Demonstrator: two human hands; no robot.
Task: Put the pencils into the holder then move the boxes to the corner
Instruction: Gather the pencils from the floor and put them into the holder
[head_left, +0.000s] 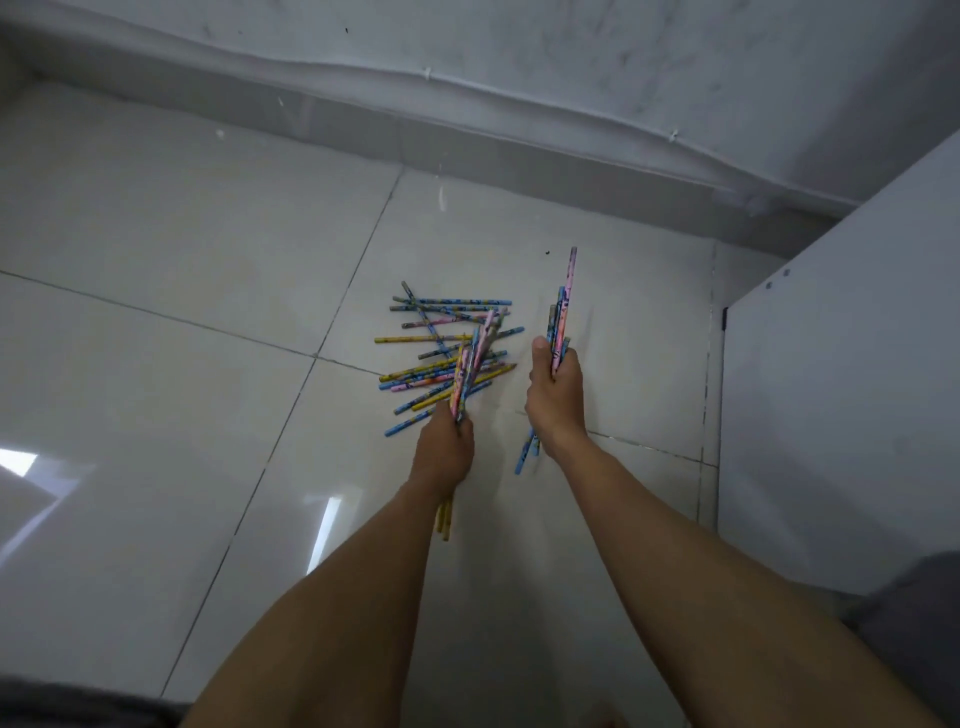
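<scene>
gathering step, judged: pencils being collected off the floor for the holder; neither holder nor boxes are in view, so the task looks early. left hand is fisted round a small bundle of pencils, tips fanning up and away, back ends poking out below the wrist. right hand grips a second bundle, more upright, thumb laid along the shafts, one pink pencil standing proud of the rest. the loose pile lies on the floor tile just beyond the left hand, crossed at many angles, well over a dozen by rough count. to do this well, in my view: merge the two bundles into one hand, tap the ends level on the tile so none slip out, then sweep the pile parallel before pinching, rather than lifting singles. risk: thin smooth shafts roll and slide on glazed tile and fan out of a loose fist. materials: pencils are slim, straight, printed wraps in blue, yellow and pink; whether round or hexagonal cannot be told. tile is glossy, pale, reflective, with dark grout lines. a matt white panel stands to the right; a grey skirting runs along the scuffed wall.
</scene>
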